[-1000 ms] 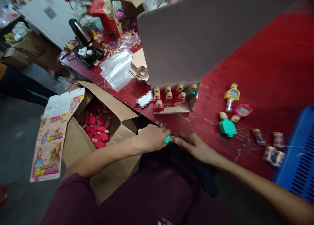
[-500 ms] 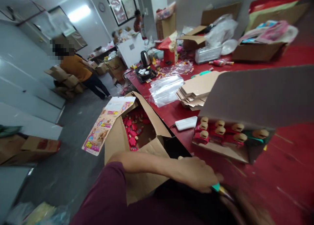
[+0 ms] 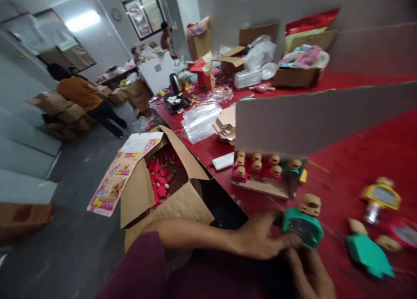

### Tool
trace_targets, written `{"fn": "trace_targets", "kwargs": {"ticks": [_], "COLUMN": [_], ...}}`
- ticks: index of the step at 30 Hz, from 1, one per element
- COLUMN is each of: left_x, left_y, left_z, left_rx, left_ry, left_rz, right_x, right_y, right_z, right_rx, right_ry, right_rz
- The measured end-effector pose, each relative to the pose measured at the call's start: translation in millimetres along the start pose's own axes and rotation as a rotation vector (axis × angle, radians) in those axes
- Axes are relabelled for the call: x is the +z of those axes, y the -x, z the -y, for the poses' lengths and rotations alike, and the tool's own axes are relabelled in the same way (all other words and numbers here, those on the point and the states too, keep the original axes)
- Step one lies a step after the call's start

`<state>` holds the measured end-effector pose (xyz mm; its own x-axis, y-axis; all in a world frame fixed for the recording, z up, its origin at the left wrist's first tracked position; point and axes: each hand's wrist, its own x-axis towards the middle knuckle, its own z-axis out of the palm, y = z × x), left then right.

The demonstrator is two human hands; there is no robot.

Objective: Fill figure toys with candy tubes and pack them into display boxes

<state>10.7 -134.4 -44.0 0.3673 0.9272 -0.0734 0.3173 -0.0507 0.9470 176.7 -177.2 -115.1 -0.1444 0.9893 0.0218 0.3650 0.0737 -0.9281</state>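
A green toy with a tan bear head (image 3: 302,223) and a dark clear window in its body is held upright over the red table. My left hand (image 3: 257,238) grips its left side and lower edge, fingers closed. From below, my right hand (image 3: 311,270) closes on the toy's bottom edge; its fingertips are partly hidden. Just beyond, an open cardboard display box (image 3: 260,188) holds rows of bear-headed toys (image 3: 273,171), mostly red, with a green one at the right. On the table to the right lie a yellow toy (image 3: 381,197), a red toy (image 3: 404,234) and another green toy (image 3: 369,251).
A large open carton (image 3: 137,194) with red toys (image 3: 159,177) stands beside the table edge. Clear plastic bags (image 3: 200,121), a stack of cardboard (image 3: 225,124) and a white device (image 3: 223,161) lie on the red table (image 3: 368,155). One person (image 3: 78,92) bends over cartons at the left.
The view has turned right, bringing the loose toys at the right into sight. The green toy, mostly hidden before, now shows upright between both hands. The person at the left has bent further forward.
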Motion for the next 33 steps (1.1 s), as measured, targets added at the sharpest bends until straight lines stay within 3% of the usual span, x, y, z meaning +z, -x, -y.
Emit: {"fn": "trace_targets", "kwargs": {"ticks": [3, 6, 9, 10, 12, 15, 19, 22, 26, 33], "left_x": [-0.2, -3.8, -5.5, -5.5, -4.9, -3.1, 2.1, 6.9, 10.2, 8.0], "left_y": [-1, -4, -10, -14, -26, -48, -68, -69, -64, -65], "left_z": [13, 18, 18, 18, 22, 38, 66, 84, 97, 91], "left_rx": [-0.085, -0.078, -0.007, 0.005, 0.002, 0.045, 0.08, 0.016, 0.04, 0.039], "left_ry": [-0.102, -0.247, -0.33, -0.358, -0.461, -0.75, -1.048, -1.108, -1.138, -1.124], "left_rz": [0.004, 0.088, 0.176, 0.159, 0.064, 0.051, 0.246, 0.315, 0.336, 0.353], "right_x": [-3, -25, -47, -53, -60, -62, -53, -48, -53, -49], "right_y": [-6, -18, -33, -40, -60, -98, -143, -155, -156, -178], "right_z": [12, 25, 41, 45, 50, 42, 16, 1, -2, -14], "right_rx": [-0.078, -0.103, -0.19, -0.22, -0.267, -0.339, -0.445, -0.465, -0.452, -0.309], "right_ry": [0.048, 0.06, 0.125, 0.169, 0.262, 0.333, 0.33, 0.362, 0.396, 0.492], "right_rz": [-0.098, -0.22, -0.059, -0.026, -0.081, -0.202, -0.097, -0.032, 0.055, 0.079]}}
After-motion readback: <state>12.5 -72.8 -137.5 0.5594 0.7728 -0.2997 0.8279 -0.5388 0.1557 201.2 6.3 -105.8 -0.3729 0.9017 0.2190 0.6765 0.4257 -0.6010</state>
